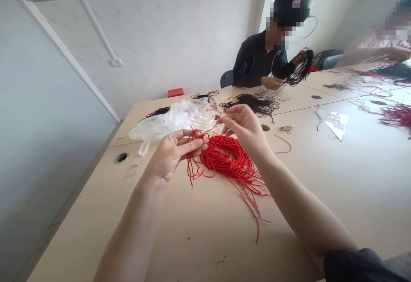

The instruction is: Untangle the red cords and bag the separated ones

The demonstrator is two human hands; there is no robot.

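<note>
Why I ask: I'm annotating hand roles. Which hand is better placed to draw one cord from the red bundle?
Right, probably: the left hand pinches ends of the red bundle, anchoring it; the right hand is poised above it, apparently freer.

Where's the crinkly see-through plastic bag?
In the head view, the clear crinkled plastic bag lies on the pale wooden table, left of centre, just beyond the left hand and the pile of thin red cords.

The red cords (pixel 224 160) at centre frame were twisted thread, matt and fibrous. Under them the table (pixel 192 230) was pale wood laminate, smooth, faintly sheened. The plastic bag (pixel 173 121) above left was clear, crinkled, glossy.
</note>
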